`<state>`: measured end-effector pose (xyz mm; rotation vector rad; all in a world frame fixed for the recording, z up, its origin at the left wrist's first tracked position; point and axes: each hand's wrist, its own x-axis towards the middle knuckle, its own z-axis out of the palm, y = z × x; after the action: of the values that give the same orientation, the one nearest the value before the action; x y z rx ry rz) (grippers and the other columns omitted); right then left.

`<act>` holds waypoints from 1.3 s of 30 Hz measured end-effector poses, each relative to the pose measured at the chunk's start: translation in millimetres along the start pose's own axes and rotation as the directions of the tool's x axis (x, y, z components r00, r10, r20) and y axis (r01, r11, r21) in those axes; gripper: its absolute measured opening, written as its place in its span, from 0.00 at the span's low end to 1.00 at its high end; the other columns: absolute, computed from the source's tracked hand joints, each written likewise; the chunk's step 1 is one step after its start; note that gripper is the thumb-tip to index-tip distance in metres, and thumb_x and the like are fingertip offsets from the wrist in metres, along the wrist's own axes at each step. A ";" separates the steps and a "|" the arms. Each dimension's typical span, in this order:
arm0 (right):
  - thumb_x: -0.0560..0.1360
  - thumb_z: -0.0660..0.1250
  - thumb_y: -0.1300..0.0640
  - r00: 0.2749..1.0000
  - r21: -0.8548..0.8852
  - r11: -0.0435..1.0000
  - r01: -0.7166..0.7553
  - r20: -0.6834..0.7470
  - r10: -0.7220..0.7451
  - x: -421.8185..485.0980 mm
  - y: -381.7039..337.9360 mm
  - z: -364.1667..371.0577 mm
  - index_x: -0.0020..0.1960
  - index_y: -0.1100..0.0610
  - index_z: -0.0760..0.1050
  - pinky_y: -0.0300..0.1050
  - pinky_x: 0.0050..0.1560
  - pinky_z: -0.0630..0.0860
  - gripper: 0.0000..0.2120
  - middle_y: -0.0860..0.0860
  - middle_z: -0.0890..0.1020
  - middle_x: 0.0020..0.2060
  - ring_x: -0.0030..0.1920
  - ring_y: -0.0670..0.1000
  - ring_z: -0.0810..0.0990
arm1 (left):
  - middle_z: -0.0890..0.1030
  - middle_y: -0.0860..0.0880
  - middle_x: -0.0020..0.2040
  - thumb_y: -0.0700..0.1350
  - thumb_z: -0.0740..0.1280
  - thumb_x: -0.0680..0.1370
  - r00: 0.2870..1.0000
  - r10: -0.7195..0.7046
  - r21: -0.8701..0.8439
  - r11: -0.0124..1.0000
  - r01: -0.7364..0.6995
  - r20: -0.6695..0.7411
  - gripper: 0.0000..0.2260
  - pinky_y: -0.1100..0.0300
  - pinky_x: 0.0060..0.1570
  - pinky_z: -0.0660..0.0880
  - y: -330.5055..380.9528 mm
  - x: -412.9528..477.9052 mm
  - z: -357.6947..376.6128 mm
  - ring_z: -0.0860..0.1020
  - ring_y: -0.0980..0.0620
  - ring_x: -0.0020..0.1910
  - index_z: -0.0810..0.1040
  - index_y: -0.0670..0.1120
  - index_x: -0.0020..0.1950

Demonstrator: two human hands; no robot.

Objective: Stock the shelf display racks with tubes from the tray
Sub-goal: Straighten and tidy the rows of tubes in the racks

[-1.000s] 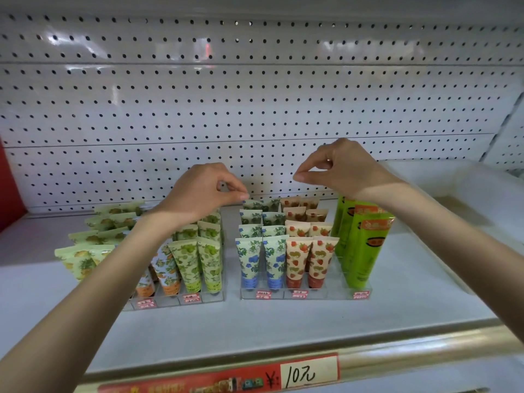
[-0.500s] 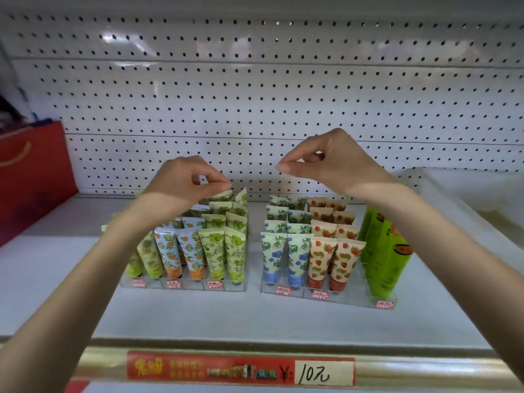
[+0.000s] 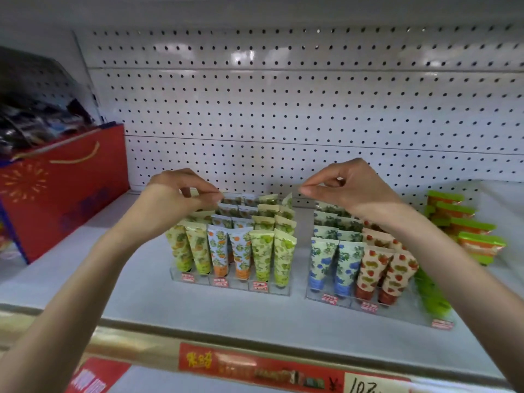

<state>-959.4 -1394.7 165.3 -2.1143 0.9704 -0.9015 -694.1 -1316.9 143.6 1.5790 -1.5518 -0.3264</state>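
Observation:
Two clear racks of upright patterned tubes stand on the white shelf. The left rack holds yellow-green, orange and green tubes; the right rack holds blue and strawberry-red tubes, with plain green tubes at its right end. My left hand hovers over the left rack's back rows, fingertips pinched at the tube tops; whether it grips one is unclear. My right hand hangs above the right rack's back-left corner, thumb and forefinger pinched together on nothing.
A white pegboard wall closes the back of the shelf. A red gift bag stands at the left with dark packets above it. A red price strip runs along the front rail. A pale tray wall shows far right.
The view and both hands have shifted left. My left hand went from the gap between the racks to the left rack's back. My right hand moved to the right rack's left corner.

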 end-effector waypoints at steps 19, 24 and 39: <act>0.71 0.72 0.56 0.984 -0.388 0.909 -0.154 0.022 0.176 58.5 17.0 22.4 0.45 0.54 0.83 0.40 0.38 0.68 0.03 0.54 0.77 0.36 0.36 0.52 0.71 | 0.76 0.60 0.39 0.47 0.71 0.73 0.844 0.254 0.031 0.952 -0.304 0.473 0.07 0.78 0.32 0.65 -9.4 92.5 25.3 0.70 0.73 0.31 0.83 0.46 0.48; 0.71 0.72 0.56 0.952 -0.482 0.865 -0.141 0.175 0.252 74.8 22.6 15.8 0.49 0.50 0.81 0.31 0.30 0.62 0.07 0.46 0.67 0.32 0.30 0.43 0.66 | 0.74 0.62 0.39 0.50 0.72 0.72 0.810 0.197 0.150 0.932 -0.329 0.553 0.08 0.67 0.35 0.63 -9.3 107.0 43.1 0.70 0.64 0.35 0.83 0.50 0.49; 0.71 0.73 0.56 0.912 -0.454 0.886 -0.092 0.320 0.258 85.1 35.6 20.9 0.46 0.51 0.80 0.32 0.31 0.61 0.04 0.50 0.66 0.31 0.33 0.49 0.65 | 0.77 0.61 0.40 0.51 0.71 0.72 0.719 0.193 0.116 0.927 -0.356 0.668 0.05 0.78 0.34 0.65 -8.6 112.3 52.9 0.72 0.72 0.35 0.83 0.52 0.45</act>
<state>-914.4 -1477.1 153.2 -2.3861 1.2138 -0.1770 -704.9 -1440.8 148.9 1.4440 -2.4216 -0.5799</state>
